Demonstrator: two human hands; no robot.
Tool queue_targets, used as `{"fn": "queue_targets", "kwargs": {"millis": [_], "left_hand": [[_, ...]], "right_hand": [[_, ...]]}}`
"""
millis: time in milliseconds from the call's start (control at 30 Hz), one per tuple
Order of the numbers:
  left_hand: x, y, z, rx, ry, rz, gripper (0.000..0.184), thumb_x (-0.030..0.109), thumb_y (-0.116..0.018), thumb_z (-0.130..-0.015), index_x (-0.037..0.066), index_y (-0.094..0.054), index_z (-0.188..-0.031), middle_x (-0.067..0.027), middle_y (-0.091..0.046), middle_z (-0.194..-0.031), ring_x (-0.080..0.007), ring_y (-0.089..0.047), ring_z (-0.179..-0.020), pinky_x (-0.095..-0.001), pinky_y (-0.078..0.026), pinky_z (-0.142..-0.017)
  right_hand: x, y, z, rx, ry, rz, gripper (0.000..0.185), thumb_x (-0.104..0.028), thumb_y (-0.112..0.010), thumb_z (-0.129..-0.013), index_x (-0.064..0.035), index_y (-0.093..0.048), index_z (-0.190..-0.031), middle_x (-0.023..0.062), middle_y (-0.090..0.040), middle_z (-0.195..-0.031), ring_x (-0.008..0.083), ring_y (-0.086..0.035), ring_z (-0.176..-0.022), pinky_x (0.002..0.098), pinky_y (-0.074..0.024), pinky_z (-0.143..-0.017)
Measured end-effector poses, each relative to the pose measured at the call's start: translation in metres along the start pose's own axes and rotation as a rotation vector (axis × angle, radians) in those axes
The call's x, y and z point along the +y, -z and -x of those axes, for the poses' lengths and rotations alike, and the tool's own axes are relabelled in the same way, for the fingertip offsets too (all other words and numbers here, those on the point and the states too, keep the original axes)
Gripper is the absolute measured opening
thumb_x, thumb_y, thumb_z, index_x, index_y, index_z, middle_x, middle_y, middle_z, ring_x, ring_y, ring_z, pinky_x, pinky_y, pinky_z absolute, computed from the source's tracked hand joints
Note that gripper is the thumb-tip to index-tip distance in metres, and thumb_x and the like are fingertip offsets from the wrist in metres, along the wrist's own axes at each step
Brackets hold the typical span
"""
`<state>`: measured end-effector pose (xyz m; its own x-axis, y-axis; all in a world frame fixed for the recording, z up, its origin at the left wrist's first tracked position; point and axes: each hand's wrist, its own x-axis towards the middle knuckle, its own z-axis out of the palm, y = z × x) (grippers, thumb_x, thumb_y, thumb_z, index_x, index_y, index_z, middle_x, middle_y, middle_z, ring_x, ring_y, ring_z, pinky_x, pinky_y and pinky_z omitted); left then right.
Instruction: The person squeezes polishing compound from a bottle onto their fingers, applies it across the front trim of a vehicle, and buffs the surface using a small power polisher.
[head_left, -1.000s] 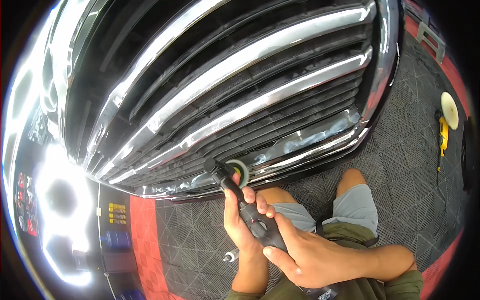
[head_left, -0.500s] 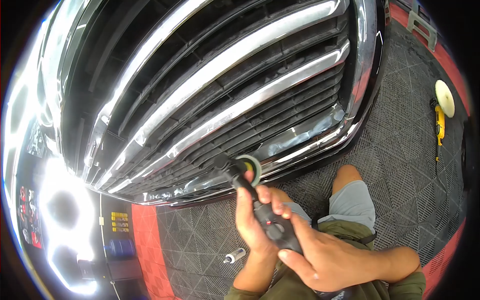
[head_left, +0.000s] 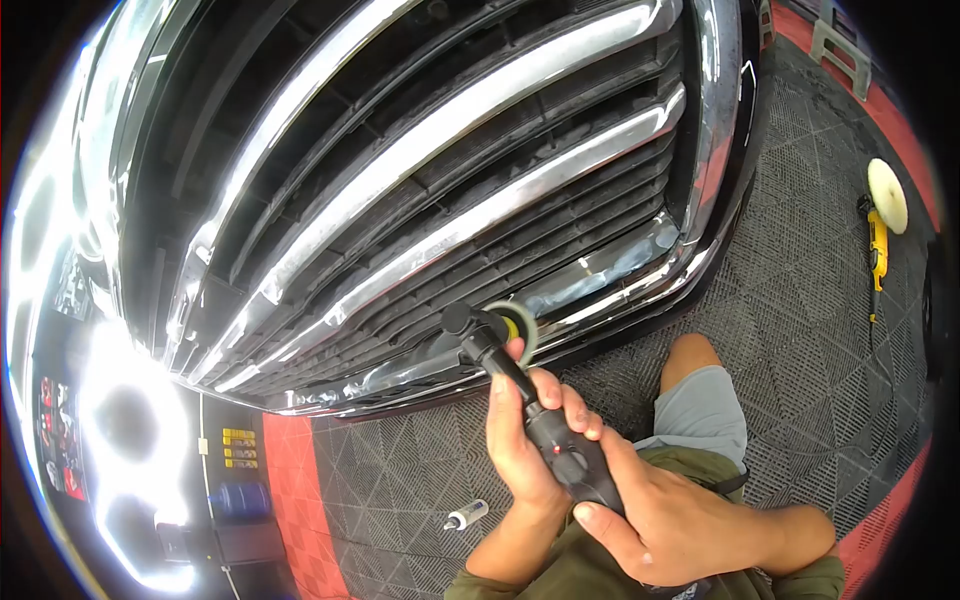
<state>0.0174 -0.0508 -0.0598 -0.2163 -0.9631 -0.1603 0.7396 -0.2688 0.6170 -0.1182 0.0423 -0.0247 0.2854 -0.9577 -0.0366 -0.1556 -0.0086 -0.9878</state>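
Observation:
A black handheld polisher (head_left: 565, 445) slants across the lower middle, its round pad (head_left: 518, 332) against the lower chrome strip (head_left: 590, 283) of a car grille (head_left: 470, 110). My left hand (head_left: 528, 440) is wrapped round its neck, just behind the head. Around the thicker rear body, my right hand (head_left: 680, 515) is closed, thumb on the near side. Whitish smears mark the strip to the right of the pad.
A small white bottle (head_left: 467, 515) lies on the dark tiled floor (head_left: 810, 330) left of my forearm. At the right are a yellow polisher (head_left: 878, 250) with a cream pad and a grey stool (head_left: 842, 55). Blue container (head_left: 243, 499) at lower left.
The polisher and both hands have moved to the right along the lower chrome strip. The view has shifted, and the white bottle now shows more fully.

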Motion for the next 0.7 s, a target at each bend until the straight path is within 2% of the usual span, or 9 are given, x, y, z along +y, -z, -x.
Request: {"fn": "queue_targets", "kwargs": {"millis": [167, 233, 300, 367, 433, 500, 567, 633, 700], "left_hand": [[0.014, 0.016, 0.001, 0.066, -0.084, -0.013, 0.041, 0.038, -0.034, -0.11, 0.013, -0.044, -0.142, -0.0028, -0.049, -0.082, -0.0175, -0.054, -0.063, -0.0371, -0.051, -0.055], [0.005, 0.012, 0.002, 0.049, -0.058, 0.019, 0.042, 0.039, -0.035, -0.11, 0.013, -0.043, -0.142, -0.0026, -0.049, -0.083, -0.018, -0.054, -0.063, -0.0375, -0.052, -0.055], [-0.012, 0.001, 0.001, -0.01, -0.04, 0.035, 0.043, 0.035, -0.036, -0.109, 0.013, -0.038, -0.146, -0.0062, -0.049, -0.085, -0.0214, -0.055, -0.064, -0.0385, -0.053, -0.057], [-0.022, -0.003, 0.0, -0.026, -0.025, -0.023, 0.042, 0.033, -0.035, -0.109, 0.012, -0.038, -0.146, -0.008, -0.049, -0.085, -0.0225, -0.055, -0.064, -0.0402, -0.054, -0.057], [-0.021, -0.004, 0.002, 0.009, -0.047, 0.012, 0.043, 0.033, -0.035, -0.109, 0.012, -0.039, -0.146, -0.0072, -0.049, -0.083, -0.0216, -0.055, -0.062, -0.0394, -0.054, -0.056], [-0.013, 0.01, 0.004, 0.025, -0.065, -0.023, 0.044, 0.037, -0.032, -0.111, 0.011, -0.043, -0.145, -0.0025, -0.047, -0.082, -0.0178, -0.052, -0.063, -0.0367, -0.053, -0.055], [-0.015, 0.009, 0.005, 0.076, -0.075, -0.05, 0.043, 0.037, -0.033, -0.11, 0.012, -0.043, -0.144, -0.0014, -0.046, -0.081, -0.0165, -0.052, -0.063, -0.0355, -0.052, -0.054], [-0.025, 0.003, 0.003, -0.019, -0.055, -0.033, 0.042, 0.037, -0.034, -0.11, 0.014, -0.044, -0.144, -0.0012, -0.045, -0.08, -0.0162, -0.052, -0.063, -0.0356, -0.052, -0.053], [-0.041, -0.007, 0.002, -0.046, -0.028, -0.058, 0.041, 0.036, -0.037, -0.11, 0.015, -0.043, -0.144, -0.0039, -0.045, -0.08, -0.0186, -0.053, -0.061, -0.0368, -0.053, -0.052]], "right_hand": [[0.007, -0.008, -0.014, -0.091, -0.018, 0.058, 0.068, -0.029, -0.05, -0.102, 0.019, -0.022, -0.141, 0.0443, -0.057, -0.111, 0.0555, -0.065, -0.093, 0.0528, -0.0565, -0.081], [0.005, 0.0, -0.012, -0.104, -0.045, 0.052, 0.073, -0.025, -0.055, -0.1, 0.0167, -0.016, -0.145, 0.042, -0.057, -0.113, 0.0553, -0.062, -0.1, 0.0531, -0.0521, -0.088], [0.003, 0.013, -0.001, -0.135, -0.134, 0.035, 0.074, -0.025, -0.057, -0.099, 0.016, -0.016, -0.146, 0.0411, -0.058, -0.11, 0.0541, -0.063, -0.099, 0.0523, -0.0521, -0.088], [0.009, 0.015, 0.01, -0.003, -0.068, 0.026, 0.074, -0.025, -0.057, -0.099, 0.0149, -0.016, -0.146, 0.0398, -0.06, -0.106, 0.0527, -0.064, -0.098, 0.0517, -0.0525, -0.087], [0.012, 0.014, 0.009, -0.028, -0.126, -0.006, 0.073, -0.025, -0.058, -0.099, 0.0145, -0.018, -0.146, 0.0393, -0.059, -0.111, 0.0524, -0.064, -0.098, 0.0514, -0.0532, -0.085], [0.02, 0.008, 0.001, -0.053, -0.007, 0.068, 0.074, -0.032, -0.054, -0.101, 0.0179, -0.02, -0.144, 0.0407, -0.059, -0.111, 0.0536, -0.066, -0.091, 0.0522, -0.0567, -0.08], [0.022, 0.008, 0.002, -0.051, 0.007, 0.096, 0.073, -0.032, -0.055, -0.101, 0.0173, -0.022, -0.143, 0.0398, -0.059, -0.112, 0.0533, -0.066, -0.09, 0.0519, -0.057, -0.079], [0.013, 0.02, 0.007, -0.079, -0.1, 0.069, 0.076, -0.027, -0.059, -0.098, 0.0146, -0.019, -0.147, 0.0413, -0.054, -0.124, 0.0523, -0.063, -0.105, 0.0513, -0.0522, -0.092], [0.009, 0.031, 0.02, -0.1, -0.149, 0.101, 0.076, -0.027, -0.059, -0.097, 0.0147, -0.02, -0.147, 0.0423, -0.053, -0.125, 0.0527, -0.063, -0.108, 0.0502, -0.0514, -0.094]]}}
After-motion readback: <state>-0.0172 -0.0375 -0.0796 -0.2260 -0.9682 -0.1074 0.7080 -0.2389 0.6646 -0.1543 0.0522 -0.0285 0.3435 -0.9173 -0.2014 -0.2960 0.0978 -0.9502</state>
